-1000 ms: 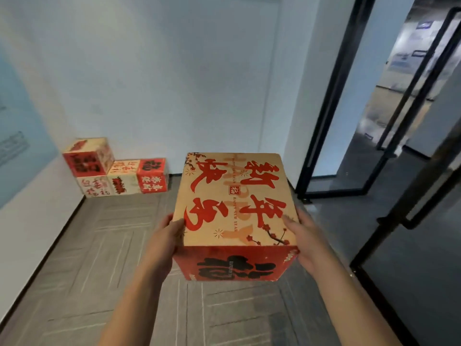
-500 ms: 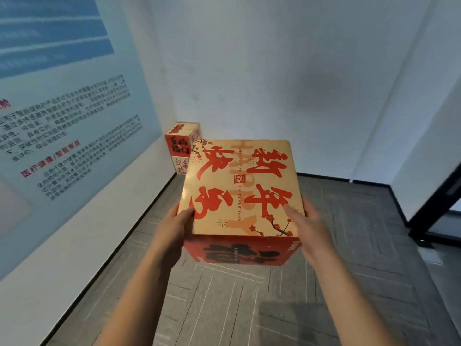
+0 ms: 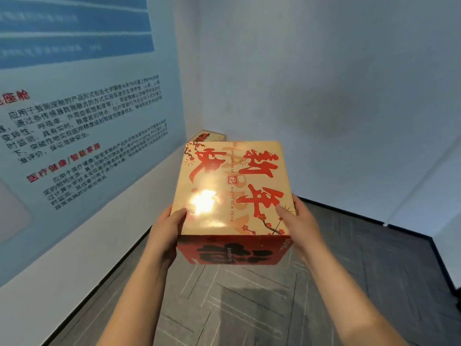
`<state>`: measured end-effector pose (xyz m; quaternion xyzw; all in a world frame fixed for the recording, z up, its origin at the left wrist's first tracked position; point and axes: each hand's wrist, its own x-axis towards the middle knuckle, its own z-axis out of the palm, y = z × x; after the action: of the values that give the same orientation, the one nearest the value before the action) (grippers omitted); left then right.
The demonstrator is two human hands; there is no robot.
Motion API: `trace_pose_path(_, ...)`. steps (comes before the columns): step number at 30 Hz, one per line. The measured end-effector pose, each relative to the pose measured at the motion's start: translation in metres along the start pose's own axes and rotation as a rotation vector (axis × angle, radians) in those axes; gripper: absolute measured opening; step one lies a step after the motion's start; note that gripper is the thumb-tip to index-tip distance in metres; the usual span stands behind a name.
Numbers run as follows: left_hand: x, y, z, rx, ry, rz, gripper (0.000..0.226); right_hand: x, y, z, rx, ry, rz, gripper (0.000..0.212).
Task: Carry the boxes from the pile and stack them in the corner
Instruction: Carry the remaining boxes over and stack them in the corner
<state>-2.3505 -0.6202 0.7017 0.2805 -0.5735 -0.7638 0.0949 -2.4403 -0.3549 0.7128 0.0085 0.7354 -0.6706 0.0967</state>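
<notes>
I hold a cardboard box [image 3: 232, 191] in front of me at chest height, its tan top printed with large red characters and its near side red with black characters. My left hand [image 3: 166, 231] grips its left side with the thumb on the top edge. My right hand [image 3: 300, 224] grips the right side the same way. Behind the carried box, only the top corner of a stacked box [image 3: 210, 136] shows in the room's corner; the rest of that stack is hidden.
A blue wall poster [image 3: 82, 116] with printed text covers the left wall. A plain white wall [image 3: 324, 96] runs across the back. Grey patterned carpet [image 3: 249, 303] lies below, edged by a black skirting strip [image 3: 349, 213].
I have walked closer to the corner. The poster wall has grown larger on the left, and the carried box now hides nearly all of the stacked boxes. My grip is unchanged.
</notes>
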Motion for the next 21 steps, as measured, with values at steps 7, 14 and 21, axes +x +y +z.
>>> trace_pose_path(7,0.121,0.052,-0.007,0.0,-0.046,0.0,0.027,0.091,-0.03,0.057,0.044,0.051,0.01,0.039)
trace_pose_path(14,0.245,0.079,0.006,0.028,-0.016,-0.008,0.027,0.208,-0.035,0.097,0.105,0.05,0.024,0.04)
trace_pose_path(21,0.368,0.118,0.038,0.095,0.091,-0.009,0.03,0.354,-0.046,0.129,0.19,0.012,0.038,0.033)
